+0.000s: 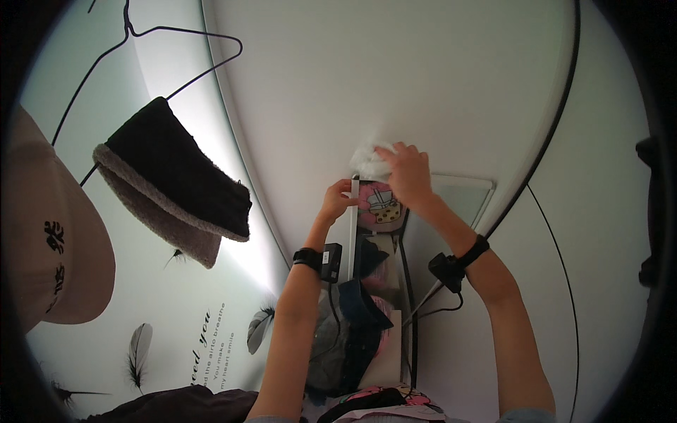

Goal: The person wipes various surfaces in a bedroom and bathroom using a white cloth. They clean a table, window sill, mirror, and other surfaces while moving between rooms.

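My right hand (412, 172) holds a crumpled white tissue or cloth (370, 161) against the upper end of a narrow framed panel. My left hand (337, 201) grips the white edge strip (355, 227) of that panel, with the thumb on its inner side. Between my hands shows a pink picture of a bubble tea cup (385, 207); I cannot tell whether it is printed there or reflected. Right of it is a pale glassy panel (460, 203) with a light frame, partly hidden by my right forearm. Each wrist wears a black strap with a small device.
At left, a black wire hanger (185, 29) carries a black fabric piece with grey fleece lining (180, 169), beside a beige cap (69, 227). Dark denim and grey clothes (365, 322) lie below my hands. A black cable (555, 132) curves along the right wall.
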Motion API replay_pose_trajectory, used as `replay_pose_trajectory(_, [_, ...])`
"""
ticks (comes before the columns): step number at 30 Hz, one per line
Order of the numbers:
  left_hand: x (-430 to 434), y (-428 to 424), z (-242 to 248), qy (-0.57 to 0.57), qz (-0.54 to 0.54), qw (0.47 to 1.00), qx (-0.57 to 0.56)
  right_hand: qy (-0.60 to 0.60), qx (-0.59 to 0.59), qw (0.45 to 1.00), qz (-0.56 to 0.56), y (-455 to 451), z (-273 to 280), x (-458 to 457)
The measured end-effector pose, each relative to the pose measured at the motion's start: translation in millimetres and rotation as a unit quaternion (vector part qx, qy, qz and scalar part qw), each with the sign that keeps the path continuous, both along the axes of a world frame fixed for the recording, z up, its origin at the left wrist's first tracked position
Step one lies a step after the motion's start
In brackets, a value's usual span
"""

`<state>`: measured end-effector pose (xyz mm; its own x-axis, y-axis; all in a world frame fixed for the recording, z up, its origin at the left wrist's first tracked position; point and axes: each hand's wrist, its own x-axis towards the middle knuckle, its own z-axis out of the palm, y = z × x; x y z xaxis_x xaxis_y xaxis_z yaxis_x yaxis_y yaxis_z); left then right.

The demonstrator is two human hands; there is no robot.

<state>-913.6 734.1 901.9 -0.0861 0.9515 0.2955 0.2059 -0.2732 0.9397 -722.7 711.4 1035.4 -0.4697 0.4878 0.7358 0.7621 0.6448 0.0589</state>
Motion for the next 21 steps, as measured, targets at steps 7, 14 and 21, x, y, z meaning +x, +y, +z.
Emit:
replay_pose_trajectory(7, [2,-14,15,0.005,0.022,1.0,-0.013,-0.102,0.028,0.994,0.031,3,-39,-41])
replay_pose_trajectory(14, [-11,-19,5,0.052,0.039,0.998,-0.026,-0.161,-0.074,0.984,0.01,-1,-44,-46])
replay_pose_trajectory(21, [-9,-30,18,0.091,-0.002,0.995,-0.03,-0.05,-0.041,0.998,0.001,3,-55,3])
